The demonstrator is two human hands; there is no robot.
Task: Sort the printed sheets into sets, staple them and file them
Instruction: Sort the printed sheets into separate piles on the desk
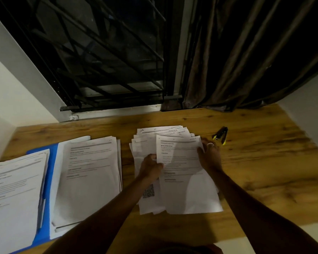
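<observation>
Printed sheets (144,146): lying in a loose fanned pile at desk (264,162) centre, 12 o'clock from the wearer, awaiting sorting.
Top sheet (182,171): being held over the pile by both side edges.
Left hand (151,168): pinching the sheet's 9 o'clock edge, fingers curled.
Right hand (210,157): grasping its 3 o'clock edge.
Sorted stacks (88,180): two lying at 9 o'clock across the blue folder (50,173); staples impossible to make out.
Stapler (221,135): sitting unheld at 1 o'clock, near the pile.
Progress: sorting appearing partway; stapling and filing seemingly remaining.

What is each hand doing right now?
Left hand: pinches the top sheet at its left edge.
Right hand: grips the same sheet's right edge.
</observation>
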